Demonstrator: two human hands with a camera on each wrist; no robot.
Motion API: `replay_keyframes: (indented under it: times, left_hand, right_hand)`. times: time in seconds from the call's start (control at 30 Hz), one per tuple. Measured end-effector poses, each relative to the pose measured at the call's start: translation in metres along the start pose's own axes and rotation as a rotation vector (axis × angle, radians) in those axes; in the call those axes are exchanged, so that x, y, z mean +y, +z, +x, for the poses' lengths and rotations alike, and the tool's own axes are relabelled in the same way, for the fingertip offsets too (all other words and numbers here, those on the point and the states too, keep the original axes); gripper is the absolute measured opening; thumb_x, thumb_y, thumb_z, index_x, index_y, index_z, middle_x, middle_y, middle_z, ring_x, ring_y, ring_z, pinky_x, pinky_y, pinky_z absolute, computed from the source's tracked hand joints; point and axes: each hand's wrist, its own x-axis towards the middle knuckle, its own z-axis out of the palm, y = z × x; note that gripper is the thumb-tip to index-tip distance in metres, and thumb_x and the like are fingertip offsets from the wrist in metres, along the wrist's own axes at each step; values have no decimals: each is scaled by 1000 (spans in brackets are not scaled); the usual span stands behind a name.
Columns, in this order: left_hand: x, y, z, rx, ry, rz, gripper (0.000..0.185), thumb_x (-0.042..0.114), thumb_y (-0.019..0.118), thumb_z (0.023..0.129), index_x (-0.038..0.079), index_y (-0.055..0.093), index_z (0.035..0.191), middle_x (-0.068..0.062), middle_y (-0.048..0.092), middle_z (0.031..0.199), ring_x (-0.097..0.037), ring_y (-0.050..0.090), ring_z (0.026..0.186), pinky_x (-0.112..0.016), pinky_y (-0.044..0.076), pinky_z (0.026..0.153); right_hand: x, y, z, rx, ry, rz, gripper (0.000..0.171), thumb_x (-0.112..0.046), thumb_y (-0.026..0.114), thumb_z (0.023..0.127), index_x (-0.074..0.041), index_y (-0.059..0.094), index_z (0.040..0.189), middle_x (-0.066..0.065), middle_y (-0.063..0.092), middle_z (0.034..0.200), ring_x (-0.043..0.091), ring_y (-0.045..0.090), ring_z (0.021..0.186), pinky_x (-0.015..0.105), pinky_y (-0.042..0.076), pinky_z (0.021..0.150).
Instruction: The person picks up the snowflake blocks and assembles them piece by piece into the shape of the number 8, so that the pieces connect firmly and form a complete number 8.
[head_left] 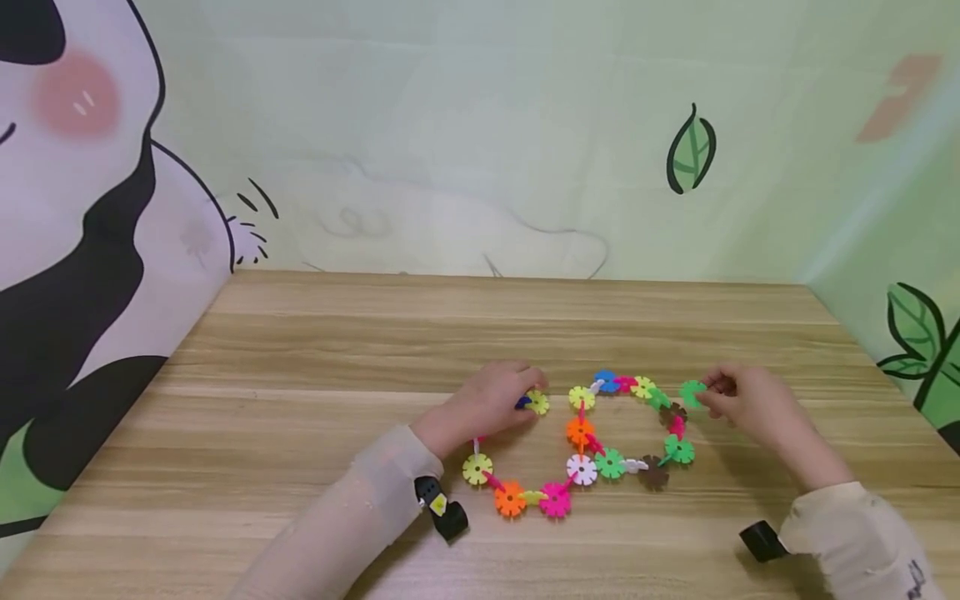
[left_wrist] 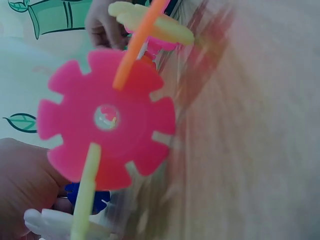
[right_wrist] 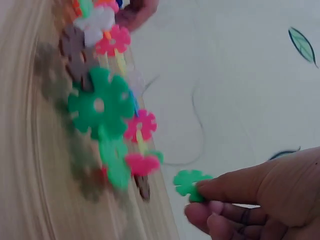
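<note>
My right hand [head_left: 753, 406] pinches a loose green snowflake disc [head_left: 692, 392]; I should line its slot squarely with the chain [head_left: 592, 442] my left hand [head_left: 491, 402] steadies by a yellow disc [head_left: 537, 403].

The head camera looked forward and down across the wooden table [head_left: 300, 350] toward the painted wall [head_left: 465, 125], from moderate distance. The left wrist camera sat very close against the snowflake-disc chain [left_wrist: 106, 119], filling its frame. The right wrist camera looked along the same chain [right_wrist: 100, 105] from close by, toward that wall.
</note>
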Motion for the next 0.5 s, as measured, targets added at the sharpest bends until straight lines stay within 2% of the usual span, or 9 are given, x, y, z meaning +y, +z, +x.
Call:
replay_keyframes:
  times: [0.1, 0.2, 0.33, 0.5]
  left_hand:
    - [-1, 0, -1, -15, 12, -10, 41, 27, 69, 88, 15, 62, 126, -4, 63, 122, -19, 59, 110, -35, 46, 101]
    - [-3, -2, -3, -28, 26, -19, 40, 27, 70, 87, 14, 64, 125, -5, 62, 113, -17, 58, 99, -33, 49, 93]
    - [-5, -2, -3, -46, 23, -46, 40, 28, 71, 86, 12, 66, 122, -4, 60, 108, -15, 55, 94, -31, 48, 89]
    - [-7, -1, -3, -54, 15, -99, 39, 28, 71, 86, 12, 65, 122, -5, 61, 114, -18, 58, 102, -34, 48, 95]
  right_hand:
    - [-19, 6, -1, 105, -52, 9, 17, -9, 65, 89, 5, 62, 97, 13, 68, 81, 17, 61, 66, 22, 47, 53]
    - [-42, 13, -1, 174, -109, 14, 14, -7, 68, 86, 3, 63, 94, 13, 68, 81, 18, 61, 70, 22, 48, 58]
    - [-69, 27, 0, 189, -160, 45, 14, -6, 69, 85, 2, 64, 96, 12, 68, 84, 21, 64, 76, 30, 53, 67]
    - [-91, 43, 6, 180, -234, 77, 14, -6, 69, 86, -1, 65, 98, 8, 70, 84, 20, 66, 78, 32, 54, 69]
